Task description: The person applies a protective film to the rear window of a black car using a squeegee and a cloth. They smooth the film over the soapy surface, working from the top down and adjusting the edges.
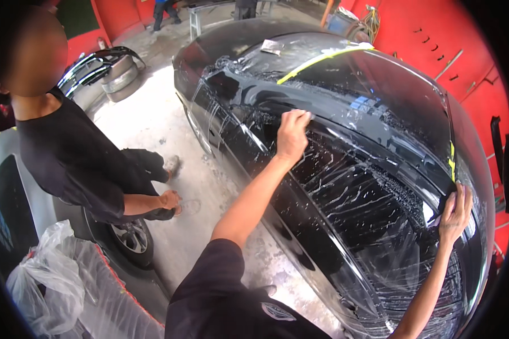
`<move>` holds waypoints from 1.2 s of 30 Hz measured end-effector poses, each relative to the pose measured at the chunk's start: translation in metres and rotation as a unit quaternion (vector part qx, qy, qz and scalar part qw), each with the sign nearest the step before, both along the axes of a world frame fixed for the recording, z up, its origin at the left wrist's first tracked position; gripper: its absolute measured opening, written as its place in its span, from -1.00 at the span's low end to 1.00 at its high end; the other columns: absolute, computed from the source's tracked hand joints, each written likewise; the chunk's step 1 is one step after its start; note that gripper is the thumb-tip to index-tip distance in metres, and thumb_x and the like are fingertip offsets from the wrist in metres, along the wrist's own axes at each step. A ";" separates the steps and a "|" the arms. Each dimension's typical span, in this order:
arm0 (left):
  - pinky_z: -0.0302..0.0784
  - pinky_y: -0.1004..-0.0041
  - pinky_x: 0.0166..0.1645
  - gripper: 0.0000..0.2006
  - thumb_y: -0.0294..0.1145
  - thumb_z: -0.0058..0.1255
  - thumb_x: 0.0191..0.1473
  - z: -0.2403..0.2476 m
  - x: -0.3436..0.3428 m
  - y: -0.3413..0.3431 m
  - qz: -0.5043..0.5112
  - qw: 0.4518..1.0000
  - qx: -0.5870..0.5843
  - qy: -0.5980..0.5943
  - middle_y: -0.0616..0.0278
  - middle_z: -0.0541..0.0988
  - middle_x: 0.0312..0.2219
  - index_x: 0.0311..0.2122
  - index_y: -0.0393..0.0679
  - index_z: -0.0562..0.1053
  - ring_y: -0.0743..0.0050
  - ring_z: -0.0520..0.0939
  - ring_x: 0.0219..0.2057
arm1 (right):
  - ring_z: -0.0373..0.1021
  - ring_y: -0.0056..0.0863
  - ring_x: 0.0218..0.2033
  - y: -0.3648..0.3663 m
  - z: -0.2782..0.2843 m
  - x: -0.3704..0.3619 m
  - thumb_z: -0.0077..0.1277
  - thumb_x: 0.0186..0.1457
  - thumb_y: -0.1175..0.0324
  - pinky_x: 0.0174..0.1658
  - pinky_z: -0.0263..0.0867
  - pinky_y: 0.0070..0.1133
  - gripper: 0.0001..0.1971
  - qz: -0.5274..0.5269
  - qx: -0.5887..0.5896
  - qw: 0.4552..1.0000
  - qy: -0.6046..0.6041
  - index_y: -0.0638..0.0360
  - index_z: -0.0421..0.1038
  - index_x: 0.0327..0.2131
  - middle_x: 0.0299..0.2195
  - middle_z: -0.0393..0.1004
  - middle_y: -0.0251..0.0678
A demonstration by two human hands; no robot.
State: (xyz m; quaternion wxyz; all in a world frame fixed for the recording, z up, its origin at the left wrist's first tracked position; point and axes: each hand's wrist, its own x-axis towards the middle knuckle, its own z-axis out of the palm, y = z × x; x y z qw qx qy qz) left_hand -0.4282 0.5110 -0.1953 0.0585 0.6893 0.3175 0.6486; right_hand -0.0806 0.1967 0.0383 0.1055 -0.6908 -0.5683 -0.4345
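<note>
Upper left, a black-shirted person's head [37, 53] is blurred; lower right, the bottom edge cuts the wet black car [350, 181].

Wet, streaky, wrinkled film [359, 206] lies over the glossy black car [218, 45], between my left hand [292, 135] and right hand [456, 214].

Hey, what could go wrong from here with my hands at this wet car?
Your left hand could slip on the glossy black, wet-streaked car. Your right hand is close to the lower end of the short, narrow yellow strip, so it might snag or lift that.
</note>
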 end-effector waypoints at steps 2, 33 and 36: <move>0.48 0.11 -0.01 -0.85 -0.62 -0.02 0.15 0.001 0.008 -0.001 0.078 0.995 -0.025 -0.051 0.05 0.54 -0.23 -0.19 -0.27 0.53 -0.07 0.52 -0.16 | 0.40 0.01 0.19 0.015 -0.002 -0.004 -0.05 0.38 0.32 0.23 0.31 -0.25 -0.67 0.018 0.007 1.000 0.009 0.18 0.50 0.13 0.15 0.46 0.04; 0.41 0.14 0.09 -0.78 -0.48 -0.10 0.29 0.087 0.121 -0.149 0.027 0.996 -0.043 0.076 0.08 0.61 -0.15 -0.09 -0.21 0.58 0.00 0.54 -0.06 | 0.47 -0.13 0.04 -0.035 0.013 0.003 0.12 0.18 0.27 0.13 0.38 -0.27 -0.68 0.068 0.052 0.996 -0.023 0.04 0.58 0.01 0.02 0.52 -0.13; 0.37 0.08 0.24 -0.69 -0.57 -0.02 0.07 0.114 0.204 -0.240 -0.113 0.989 0.095 -0.008 0.06 0.60 -0.14 -0.06 -0.24 0.57 0.01 0.53 0.05 | 0.47 -0.13 0.04 -0.032 0.012 0.000 0.12 0.18 0.28 0.13 0.37 -0.27 -0.67 0.085 0.041 0.995 -0.016 0.05 0.57 0.02 0.03 0.51 -0.15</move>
